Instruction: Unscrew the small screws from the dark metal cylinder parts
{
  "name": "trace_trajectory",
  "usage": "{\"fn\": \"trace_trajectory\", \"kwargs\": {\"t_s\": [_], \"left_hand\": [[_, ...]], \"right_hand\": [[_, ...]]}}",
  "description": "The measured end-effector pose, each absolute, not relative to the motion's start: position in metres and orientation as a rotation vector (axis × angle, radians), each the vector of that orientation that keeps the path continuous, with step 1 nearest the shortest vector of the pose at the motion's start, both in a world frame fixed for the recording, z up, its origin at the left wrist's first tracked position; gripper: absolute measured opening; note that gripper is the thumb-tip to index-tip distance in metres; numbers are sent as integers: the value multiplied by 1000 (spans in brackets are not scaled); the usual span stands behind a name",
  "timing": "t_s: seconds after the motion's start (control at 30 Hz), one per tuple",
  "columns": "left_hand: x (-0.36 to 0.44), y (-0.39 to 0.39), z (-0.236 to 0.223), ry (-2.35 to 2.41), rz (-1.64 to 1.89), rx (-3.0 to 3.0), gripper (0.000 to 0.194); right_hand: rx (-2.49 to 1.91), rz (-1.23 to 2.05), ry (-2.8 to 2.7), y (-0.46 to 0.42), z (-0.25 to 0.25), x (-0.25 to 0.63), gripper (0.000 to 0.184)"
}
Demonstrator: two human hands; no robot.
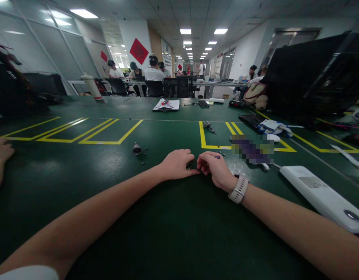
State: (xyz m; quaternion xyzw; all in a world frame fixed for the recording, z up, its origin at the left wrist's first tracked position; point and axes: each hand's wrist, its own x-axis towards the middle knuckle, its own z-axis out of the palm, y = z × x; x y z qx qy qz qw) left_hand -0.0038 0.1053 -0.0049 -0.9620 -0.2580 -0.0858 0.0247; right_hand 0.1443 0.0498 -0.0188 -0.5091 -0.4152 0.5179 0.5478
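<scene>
My left hand (179, 163) rests on the green table, its thumb and fingers curled around a small dark part (189, 166) that is mostly hidden. Close beside it, my right hand (214, 166), with a pale watch strap on the wrist, has its fingers pinched together. A thin tool with a purple end (217, 157) shows above those fingers, its tip pointing toward the left hand; its kind is unclear. A round metal part (136, 148) stands left of my hands, with several tiny dark pieces near it. Further small dark pieces (221, 153) lie beyond the right hand.
Another metal part (207, 126) lies inside a yellow tape outline. To the right are a white power bank-like device (322, 196), a blurred-out object (251, 149) and a cloth glove (275, 127). A clipboard (167, 105) lies farther back. Another person's hand (0, 155) is at the left edge.
</scene>
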Motion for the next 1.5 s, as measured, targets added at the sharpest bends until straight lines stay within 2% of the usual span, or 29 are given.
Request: {"fn": "trace_trajectory", "kwargs": {"t_s": [0.07,0.13,0.33,0.5,0.83,0.93,1.03,1.37,1.43,1.5], "left_hand": [[-1,103,-7,-816,-279,-2951,25],[0,102,-10,-838,-293,-2938,20],[2,94,-10,-1058,-272,-2914,19],[-1,71,-4,-1141,-245,-2957,19],[-6,-15,1,-749,-163,-3203,14],[-7,-25,1,-667,-134,-3158,16],[-8,-25,1,-670,-138,-3121,22],[-28,-24,9,-711,-240,-3181,58],[-34,-26,13,-778,-235,-3175,54],[-39,-27,15,-842,-209,-3183,41]], "right_hand": [[-1225,1287,-932,53,-16,149,15],[-1241,1360,-870,58,-12,157,16],[-1145,1547,-698,69,-2,182,19],[-996,1545,-608,70,-1,186,18],[-914,1671,-764,50,1,147,21],[-932,1661,-939,39,1,138,25],[-956,1601,-1003,27,1,138,14],[-996,1481,-1086,3,-10,144,13],[-1040,1437,-1084,0,-8,143,12],[-1112,1381,-1070,-5,-6,142,15]]}}
